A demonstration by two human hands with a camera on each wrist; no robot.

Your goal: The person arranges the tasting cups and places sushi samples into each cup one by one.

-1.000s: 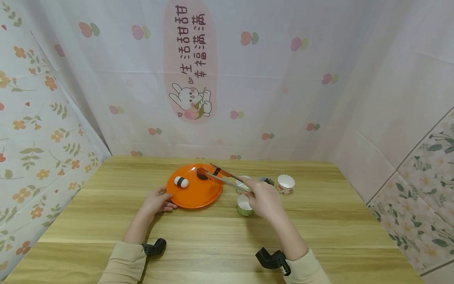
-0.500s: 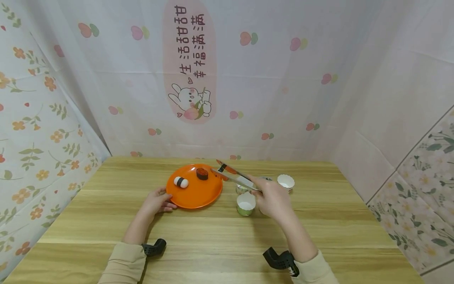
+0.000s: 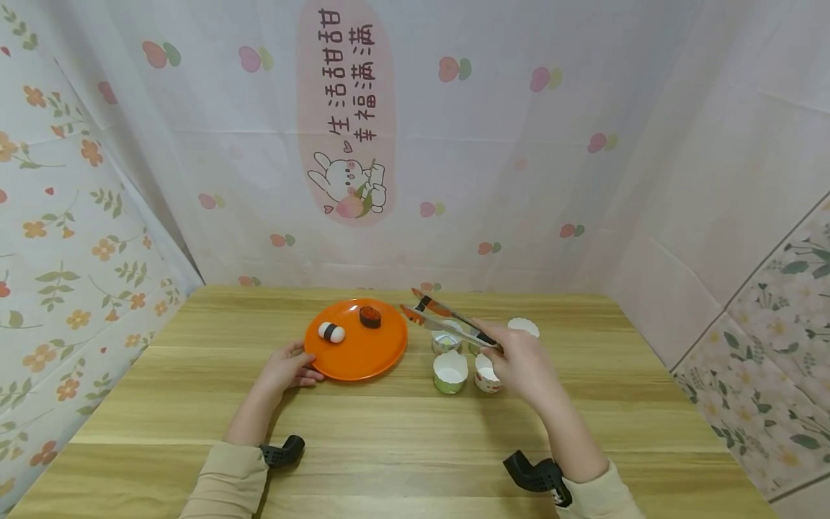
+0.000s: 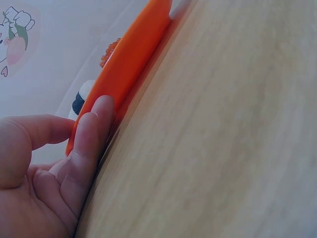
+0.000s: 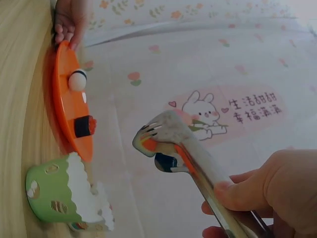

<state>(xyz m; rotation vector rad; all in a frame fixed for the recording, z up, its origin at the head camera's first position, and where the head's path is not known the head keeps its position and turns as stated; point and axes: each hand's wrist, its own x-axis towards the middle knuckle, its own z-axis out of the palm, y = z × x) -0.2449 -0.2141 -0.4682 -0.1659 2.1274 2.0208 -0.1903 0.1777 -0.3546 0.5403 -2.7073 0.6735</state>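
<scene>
An orange plate (image 3: 355,364) lies on the table, carrying a white sushi piece with a black band (image 3: 331,332) and a dark-wrapped sushi piece with red topping (image 3: 370,316). My left hand (image 3: 288,366) pinches the plate's left rim; in the left wrist view the thumb (image 4: 52,130) is on the upper side and fingers are underneath. My right hand (image 3: 521,360) grips metal tongs (image 3: 454,321), whose two arms stand apart over the cups, right of the plate. Orange and dark patches show on the tongs' shiny tips, like reflections.
Right of the plate, below the tongs, stand several paper cups: a green one (image 3: 450,371), a red-patterned one (image 3: 488,376), a pale one (image 3: 446,342) and a white-rimmed one (image 3: 523,326) partly behind my right hand. A printed curtain (image 3: 519,180) hangs along the table's far edge.
My right hand has drawn the tongs rightward, away from the red-topped sushi, which stays on the plate. More of the red-patterned cup shows now. My left hand has kept its place on the rim.
</scene>
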